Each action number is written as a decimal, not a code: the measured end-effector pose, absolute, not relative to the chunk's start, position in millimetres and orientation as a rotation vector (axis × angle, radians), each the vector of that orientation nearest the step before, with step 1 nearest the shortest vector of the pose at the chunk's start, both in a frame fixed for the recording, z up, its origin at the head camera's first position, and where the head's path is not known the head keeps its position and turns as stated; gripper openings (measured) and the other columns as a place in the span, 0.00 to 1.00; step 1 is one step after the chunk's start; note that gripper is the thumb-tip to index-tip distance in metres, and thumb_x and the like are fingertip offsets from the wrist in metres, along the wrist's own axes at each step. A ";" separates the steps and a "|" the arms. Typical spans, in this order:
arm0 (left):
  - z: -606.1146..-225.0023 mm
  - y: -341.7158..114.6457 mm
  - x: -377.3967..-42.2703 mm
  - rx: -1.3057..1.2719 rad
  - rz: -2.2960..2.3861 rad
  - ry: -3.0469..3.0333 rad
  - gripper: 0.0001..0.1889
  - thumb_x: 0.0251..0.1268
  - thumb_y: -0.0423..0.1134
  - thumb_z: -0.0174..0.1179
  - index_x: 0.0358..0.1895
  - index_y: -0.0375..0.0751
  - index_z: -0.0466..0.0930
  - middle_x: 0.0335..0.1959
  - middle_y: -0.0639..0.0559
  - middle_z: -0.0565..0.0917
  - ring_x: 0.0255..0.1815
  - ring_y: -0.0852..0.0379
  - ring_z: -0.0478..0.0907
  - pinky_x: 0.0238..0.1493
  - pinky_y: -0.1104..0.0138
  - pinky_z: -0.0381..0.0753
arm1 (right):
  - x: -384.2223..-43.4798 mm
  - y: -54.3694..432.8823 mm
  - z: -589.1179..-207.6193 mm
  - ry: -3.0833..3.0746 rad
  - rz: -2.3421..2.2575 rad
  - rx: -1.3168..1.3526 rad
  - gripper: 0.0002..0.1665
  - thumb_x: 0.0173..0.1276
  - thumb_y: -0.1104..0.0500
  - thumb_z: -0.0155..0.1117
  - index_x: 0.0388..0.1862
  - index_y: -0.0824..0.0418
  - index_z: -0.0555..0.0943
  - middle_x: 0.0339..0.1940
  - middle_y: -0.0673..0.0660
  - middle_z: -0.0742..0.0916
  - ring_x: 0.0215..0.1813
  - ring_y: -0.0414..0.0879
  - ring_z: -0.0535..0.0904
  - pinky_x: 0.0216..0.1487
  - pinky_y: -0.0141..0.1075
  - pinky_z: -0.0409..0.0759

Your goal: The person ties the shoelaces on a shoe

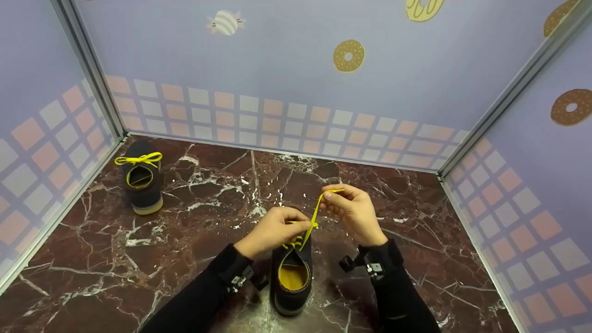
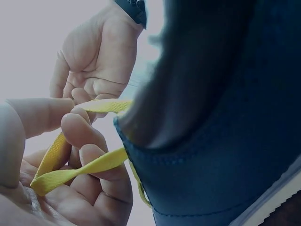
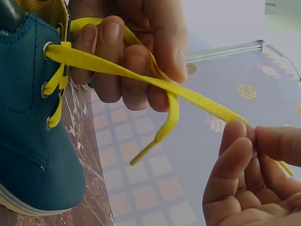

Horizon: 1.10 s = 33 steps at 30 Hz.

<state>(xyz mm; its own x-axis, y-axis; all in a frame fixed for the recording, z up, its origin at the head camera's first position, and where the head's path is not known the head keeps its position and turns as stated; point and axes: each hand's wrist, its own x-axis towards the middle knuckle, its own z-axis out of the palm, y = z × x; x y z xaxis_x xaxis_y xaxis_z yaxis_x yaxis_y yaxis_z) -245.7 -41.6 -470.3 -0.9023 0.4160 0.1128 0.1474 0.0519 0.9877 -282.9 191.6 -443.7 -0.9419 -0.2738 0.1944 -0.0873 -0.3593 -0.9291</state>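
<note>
A dark blue shoe (image 1: 291, 303) stands on the table with its heel toward me. Yellow laces (image 3: 108, 66) run through its eyelets. My left hand (image 1: 275, 229) pinches one lace end between thumb and fingers just above the shoe. In the right wrist view, that lace's tip (image 3: 143, 151) dangles below the left fingers. Farther right and higher, my right hand (image 1: 355, 212) pinches the other lace (image 3: 211, 106) near its end and holds it taut. The two laces cross beside the left fingertips. From the left wrist, a lace (image 2: 103, 162) loops across the left palm.
A second dark shoe (image 1: 143, 196), its yellow lace (image 1: 138, 159) tied in a bow, stands at the far left. Patterned panels (image 1: 277, 55) wall in the marbled tabletop (image 1: 199, 240) at the back and both sides.
</note>
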 end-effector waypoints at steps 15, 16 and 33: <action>-472.6 -40.4 -245.6 0.617 1.912 2.193 0.09 0.73 0.39 0.75 0.45 0.36 0.94 0.37 0.53 0.89 0.31 0.59 0.80 0.32 0.72 0.80 | -282.9 191.5 -445.8 1.725 -2.440 -0.492 0.18 0.80 0.72 0.67 0.60 0.85 0.79 0.40 0.61 0.90 0.39 0.49 0.89 0.46 0.36 0.90; -472.5 -40.3 -245.7 0.624 1.899 2.216 0.09 0.73 0.40 0.76 0.44 0.37 0.94 0.37 0.54 0.88 0.32 0.60 0.80 0.33 0.71 0.80 | -283.0 191.5 -446.0 1.724 -2.439 -0.493 0.18 0.80 0.72 0.67 0.60 0.85 0.79 0.40 0.61 0.90 0.40 0.49 0.89 0.46 0.36 0.90; -474.8 -39.7 -247.2 0.580 1.981 2.098 0.10 0.76 0.36 0.72 0.44 0.28 0.92 0.28 0.52 0.84 0.23 0.62 0.75 0.26 0.73 0.78 | -285.0 192.7 -446.5 1.746 -2.387 -0.485 0.40 0.81 0.71 0.66 0.86 0.74 0.62 0.50 0.63 0.92 0.49 0.52 0.93 0.54 0.41 0.92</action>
<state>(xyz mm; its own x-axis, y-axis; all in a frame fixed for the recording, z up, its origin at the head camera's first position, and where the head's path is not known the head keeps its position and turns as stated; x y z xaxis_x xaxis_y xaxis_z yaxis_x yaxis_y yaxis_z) -247.2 -39.7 -474.8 -0.9034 0.4110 0.1219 0.1453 0.0259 0.9891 -285.0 192.7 -446.5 -0.9374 -0.3023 0.1726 -0.0730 -0.3142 -0.9466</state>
